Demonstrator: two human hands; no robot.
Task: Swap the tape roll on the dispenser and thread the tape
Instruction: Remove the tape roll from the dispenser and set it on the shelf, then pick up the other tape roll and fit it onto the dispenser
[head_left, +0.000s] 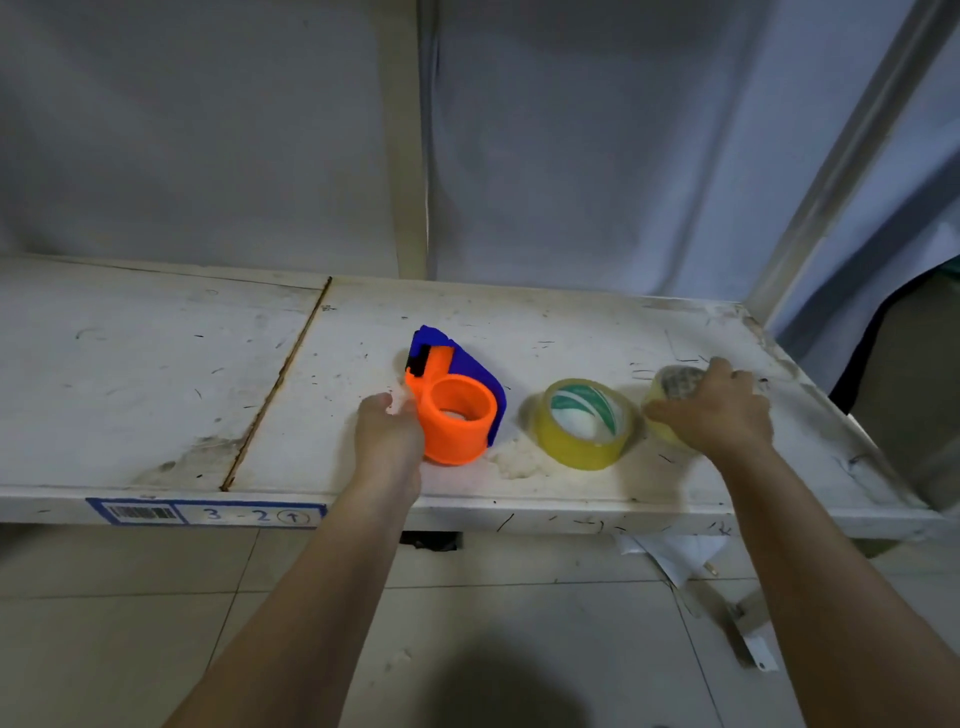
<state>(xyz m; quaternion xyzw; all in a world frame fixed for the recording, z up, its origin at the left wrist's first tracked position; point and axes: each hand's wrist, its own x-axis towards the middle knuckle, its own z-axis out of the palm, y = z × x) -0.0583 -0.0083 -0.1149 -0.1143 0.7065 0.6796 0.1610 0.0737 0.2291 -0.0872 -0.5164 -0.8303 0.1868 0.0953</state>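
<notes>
left hand (389, 434) rests against dispenser (457, 410), grip unclear | right hand (714, 410) clasps worn roll (670, 392) | fresh roll (584, 423) at dispenser's 3 o'clock | shelf (156, 374)

Orange-and-blue dispenser (457, 410) lies spindle-up, empty; yellowish full roll (584, 423) flat beside it.
</notes>
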